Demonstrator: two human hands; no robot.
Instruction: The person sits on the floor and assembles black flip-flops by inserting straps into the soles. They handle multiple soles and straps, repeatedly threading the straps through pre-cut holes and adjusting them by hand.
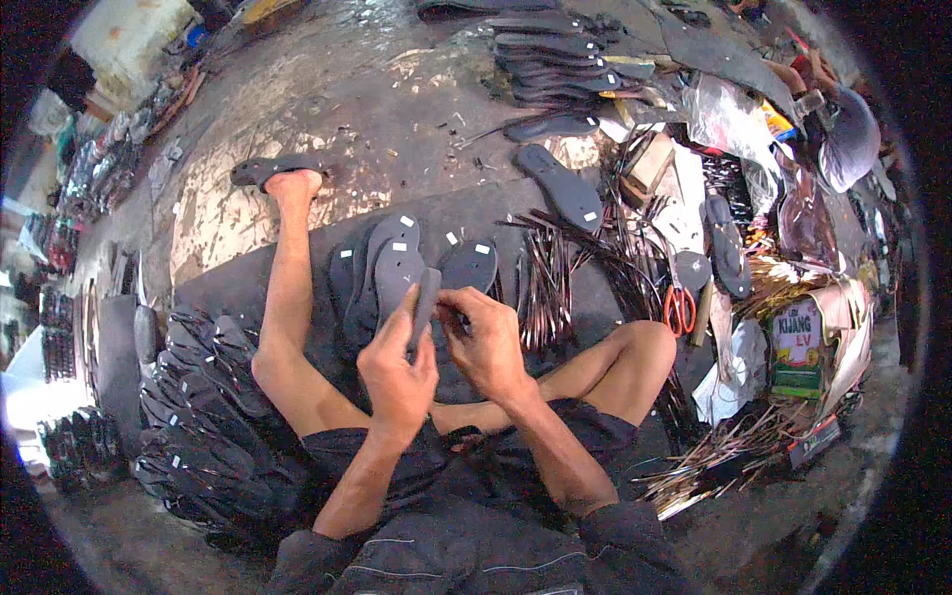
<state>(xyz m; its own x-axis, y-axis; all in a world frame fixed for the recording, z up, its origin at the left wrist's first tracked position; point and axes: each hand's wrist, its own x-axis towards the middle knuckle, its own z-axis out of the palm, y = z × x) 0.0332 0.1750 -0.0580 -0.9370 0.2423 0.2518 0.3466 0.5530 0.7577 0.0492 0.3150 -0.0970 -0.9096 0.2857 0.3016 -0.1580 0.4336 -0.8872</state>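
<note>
In front of my lap, my left hand (pixel 399 372) grips a dark grey sandal sole (pixel 426 299), turned so that its edge faces up. Close against the sole's right side is my right hand (pixel 484 342), its thumb and fingers pinched together. Whatever those fingertips hold is too small or hidden to make out. Just beyond both hands, several flat grey soles (pixel 398 260) with small white labels lie overlapping on a dark mat. Another sole (pixel 471 264) rests to their right, partly behind my right hand.
Dark thin strips (pixel 551 288) lie in a bundle at the right, near red-handled scissors (pixel 679 309). Stacked soles (pixel 550 64) stand at the far side. A heap of black sandals (pixel 203 426) sits at my left. Another person (pixel 848 134) is at the far right.
</note>
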